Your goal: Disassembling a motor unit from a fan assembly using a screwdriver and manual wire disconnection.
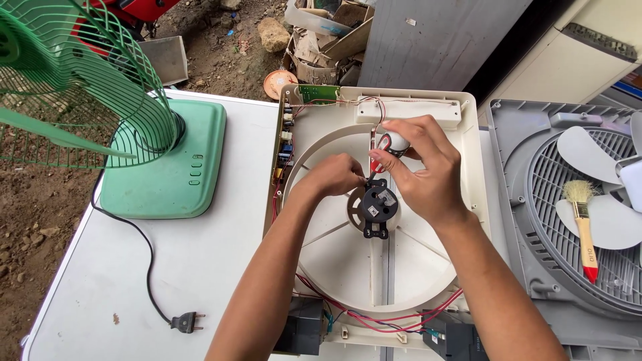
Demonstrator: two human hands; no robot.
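- I see a white table (167,281) carrying a cream box-fan housing (468,200), opened and lying flat, with its round opening and spokes facing up at me.
- To the left on the same table stands a green desk fan (167,167), its black cord trailing to a 2-pin plug (186,322); it is well apart from both hands.
- To the right lies a grey fan grille (568,200) with pale blades, and a paintbrush (583,227) with a yellow handle and red tip rests on it.
- The black fan motor (378,208) sits at the hub of the housing, where the spokes meet, just below both hands.
- My right hand (421,170) is curled around a screwdriver (391,144) with a red and white handle, fingers pressed around it; its long axis runs almost straight down from the grip to the motor's top edge.
- My left hand (338,175) comes in from the left, fingertips pinched together right at the screwdriver's tip; I cannot tell what small part, if any, sits between them.
- Both hands are about equally close to the motor; the left touches nearest its upper left rim.
- Red wires (381,321) loop along the housing's lower edge, clear of the hands.
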